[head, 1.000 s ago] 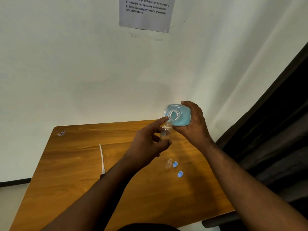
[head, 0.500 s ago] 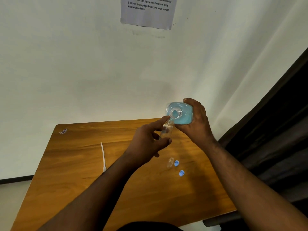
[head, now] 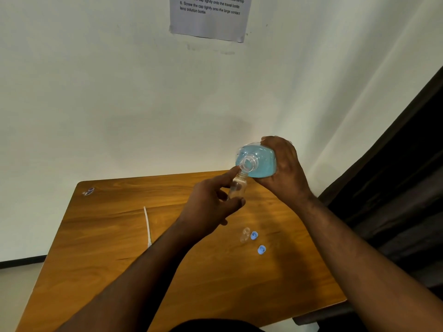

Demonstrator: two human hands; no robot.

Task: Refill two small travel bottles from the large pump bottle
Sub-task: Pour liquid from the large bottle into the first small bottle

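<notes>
Little has changed: my right hand [head: 285, 168] still grips the tilted large bottle [head: 260, 161] (neck open) over the travel bottle [head: 236, 188], pinched in my left hand [head: 211, 207].

A brown wooden table [head: 100, 255] stands against a white wall [head: 96, 92]. A sheet of paper [head: 208, 17] with printed words is stuck high on the wall, and a small sticker [head: 88, 191] sits near the table's far left corner. A dark curtain [head: 402, 188] hangs on the right.

Glossy wood-grain table [head: 100, 240], clear plastic travel bottle [head: 236, 186], matt paper sheet [head: 211, 22] on wall.
</notes>
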